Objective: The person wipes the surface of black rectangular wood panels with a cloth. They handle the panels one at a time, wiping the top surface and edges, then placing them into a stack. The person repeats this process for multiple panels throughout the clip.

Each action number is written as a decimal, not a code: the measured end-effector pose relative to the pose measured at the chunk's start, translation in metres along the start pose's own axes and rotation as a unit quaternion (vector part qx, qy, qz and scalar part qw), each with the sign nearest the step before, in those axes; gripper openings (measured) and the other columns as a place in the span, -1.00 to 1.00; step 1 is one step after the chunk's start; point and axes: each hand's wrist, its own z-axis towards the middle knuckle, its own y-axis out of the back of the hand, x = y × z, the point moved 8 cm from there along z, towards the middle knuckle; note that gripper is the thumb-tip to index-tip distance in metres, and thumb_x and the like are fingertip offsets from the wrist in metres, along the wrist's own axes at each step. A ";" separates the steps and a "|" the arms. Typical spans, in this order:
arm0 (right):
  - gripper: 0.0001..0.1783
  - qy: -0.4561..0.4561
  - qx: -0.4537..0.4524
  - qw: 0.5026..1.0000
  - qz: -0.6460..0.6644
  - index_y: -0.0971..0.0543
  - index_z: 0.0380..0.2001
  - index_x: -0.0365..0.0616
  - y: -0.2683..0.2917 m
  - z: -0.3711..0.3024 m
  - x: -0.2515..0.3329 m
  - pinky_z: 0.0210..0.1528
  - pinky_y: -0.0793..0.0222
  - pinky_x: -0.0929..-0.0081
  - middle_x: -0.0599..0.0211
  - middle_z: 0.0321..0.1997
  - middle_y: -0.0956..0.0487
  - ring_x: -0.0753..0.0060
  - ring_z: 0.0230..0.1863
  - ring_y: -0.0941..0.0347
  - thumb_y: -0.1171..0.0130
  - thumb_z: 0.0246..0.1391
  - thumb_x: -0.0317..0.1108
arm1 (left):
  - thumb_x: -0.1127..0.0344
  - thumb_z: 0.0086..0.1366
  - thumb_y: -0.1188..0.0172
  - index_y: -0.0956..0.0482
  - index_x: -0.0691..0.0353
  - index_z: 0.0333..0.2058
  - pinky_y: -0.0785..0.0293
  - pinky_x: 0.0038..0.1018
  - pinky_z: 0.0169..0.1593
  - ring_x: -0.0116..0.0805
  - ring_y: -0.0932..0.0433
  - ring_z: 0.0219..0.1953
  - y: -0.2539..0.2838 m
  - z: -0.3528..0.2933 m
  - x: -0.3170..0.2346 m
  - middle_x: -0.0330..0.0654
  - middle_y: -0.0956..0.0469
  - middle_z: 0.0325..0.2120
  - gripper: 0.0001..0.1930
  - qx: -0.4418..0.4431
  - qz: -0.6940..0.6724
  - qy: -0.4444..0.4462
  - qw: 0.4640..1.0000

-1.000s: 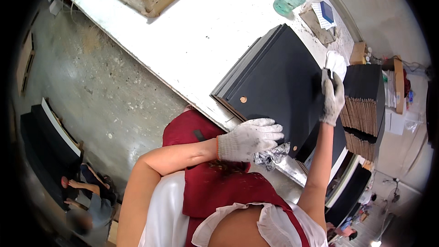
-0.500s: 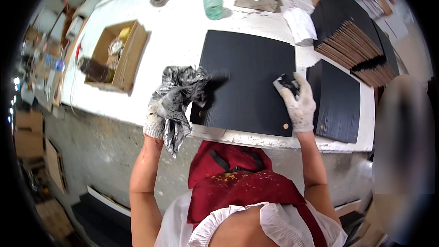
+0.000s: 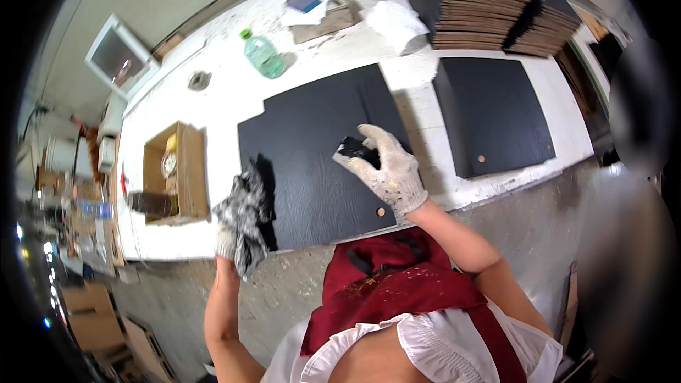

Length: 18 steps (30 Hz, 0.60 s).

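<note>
A black panel [image 3: 312, 184] with a small round tan spot near its front edge lies flat on the white table in front of me. My gloved left hand [image 3: 225, 240] is closed on a crumpled cloth [image 3: 245, 206], grey and smeared with black, at the panel's left edge. Much of that hand is hidden by the cloth. Over the panel's right part is my gloved right hand [image 3: 394, 174], its thumb and fingers curled round a small black pad [image 3: 352, 147]. Its exact kind is unclear.
A second black panel [image 3: 489, 113] lies to the right, below stacked dark panels [image 3: 482, 10]. A wooden box [image 3: 193, 177] with a dark jar stands at left. Farther back are a green-capped bottle [image 3: 262, 55], a block [image 3: 323, 25] with paper on it, and white cloth [image 3: 397, 25].
My view has turned, so the table looks tilted. My right hand has moved from the panel's right edge inward over its surface with the black pad. My left hand still holds the cloth.
</note>
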 end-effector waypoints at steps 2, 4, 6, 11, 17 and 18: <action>-0.26 -0.046 0.008 0.998 0.040 -0.48 0.08 -0.22 0.006 0.000 -0.009 -0.05 -0.53 0.26 0.01 -0.11 -0.60 0.14 -0.13 -0.61 -0.44 -0.04 0.05 | 0.38 0.52 0.24 -0.37 0.21 0.21 -0.47 -0.40 0.11 -0.33 -0.51 0.03 -0.001 -0.015 -0.047 -0.19 -0.50 0.08 -0.63 -0.034 0.231 -0.124 0.964; -0.24 -0.083 0.030 0.991 0.101 -0.47 0.11 -0.21 0.011 -0.001 -0.026 -0.04 -0.52 0.28 -0.01 -0.12 -0.61 0.13 -0.10 -0.60 -0.43 -0.02 0.08 | 0.36 0.52 0.23 -0.38 0.20 0.19 -0.49 -0.40 0.08 -0.34 -0.52 0.00 0.007 -0.026 -0.045 -0.19 -0.51 0.05 -0.64 -0.073 -0.245 0.052 0.965; -0.22 -0.123 0.014 0.981 0.148 -0.46 0.13 -0.21 0.036 -0.003 -0.034 -0.02 -0.51 0.29 -0.03 -0.10 -0.60 0.12 -0.09 -0.60 -0.42 -0.01 0.09 | 0.34 0.53 0.23 -0.39 0.19 0.17 -0.51 -0.41 0.04 -0.35 -0.53 -0.04 -0.002 -0.035 -0.076 -0.20 -0.52 0.02 -0.65 -0.062 -0.374 0.077 0.922; -0.28 -0.173 -0.054 0.925 0.333 -0.38 0.16 -0.37 0.118 0.002 -0.058 -0.01 -0.49 0.52 0.05 -0.05 -0.57 0.38 -0.02 -0.53 -0.45 0.03 -0.25 | 0.30 0.54 0.21 -0.43 0.18 0.12 -0.55 -0.42 -0.05 -0.38 -0.56 -0.12 -0.088 -0.002 -0.151 -0.22 -0.56 -0.05 -0.68 0.074 -0.540 0.139 0.827; -0.40 -0.185 -0.151 0.940 0.244 -0.34 0.23 -0.43 0.274 0.016 -0.185 0.13 -0.39 0.54 0.11 0.09 -0.56 0.42 0.08 -0.49 -0.17 0.24 -0.29 | 0.24 0.51 0.03 -0.48 0.15 0.04 -0.55 -0.53 -0.07 -0.45 -0.55 -0.16 -0.263 0.085 -0.288 -0.28 -0.57 -0.13 -0.76 0.275 -0.535 0.128 0.788; -0.41 -0.194 -0.138 0.925 0.297 -0.37 0.23 -0.40 0.288 0.021 -0.208 0.14 -0.38 0.51 0.12 0.11 -0.55 0.42 0.08 -0.49 -0.18 0.24 -0.27 | 0.19 0.51 0.02 -0.52 0.14 -0.03 -0.58 -0.52 -0.19 -0.49 -0.56 -0.30 -0.290 0.100 -0.289 -0.27 -0.61 -0.23 -0.77 0.267 -0.558 0.133 0.774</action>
